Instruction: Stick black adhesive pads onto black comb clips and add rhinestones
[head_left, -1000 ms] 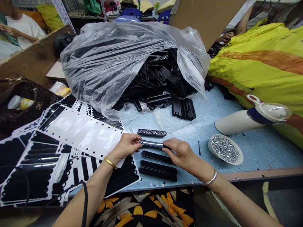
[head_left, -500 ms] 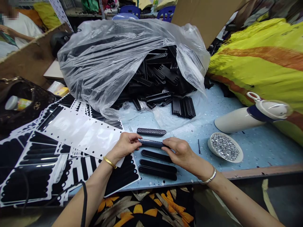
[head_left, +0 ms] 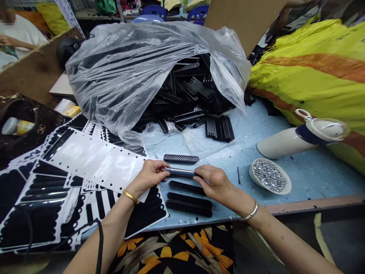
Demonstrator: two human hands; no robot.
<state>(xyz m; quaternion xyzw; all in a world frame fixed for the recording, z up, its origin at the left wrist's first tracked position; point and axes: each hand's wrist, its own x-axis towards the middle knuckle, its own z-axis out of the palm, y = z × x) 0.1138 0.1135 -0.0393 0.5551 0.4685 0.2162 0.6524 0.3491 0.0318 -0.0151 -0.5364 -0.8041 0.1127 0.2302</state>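
Observation:
A glossy black strip (head_left: 181, 172) is held level above the blue table by both hands. My left hand (head_left: 152, 174) pinches its left end, and my right hand (head_left: 212, 182) grips the right end between thumb and fingers. Just behind it lies a black piece with a mesh pattern (head_left: 181, 158). In front are a black strip (head_left: 186, 187) and two more black strips (head_left: 189, 204) side by side. Sheets of black strip-shaped stickers (head_left: 42, 205) spread out at the left, one of them (head_left: 151, 209) beside my left wrist.
Behind the hands, a clear plastic bag (head_left: 119, 72) spills black pieces (head_left: 219, 128). On the right stand a bowl of small silvery parts (head_left: 269, 176), a tilted white bottle (head_left: 285, 142) and yellow sacks (head_left: 313, 64). A brown handbag (head_left: 42, 118) and a person (head_left: 21, 34) are at the left.
The whole view has shifted slightly, so things appear a little further left. Both hands keep their hold on the strip, whose top surface now looks shinier.

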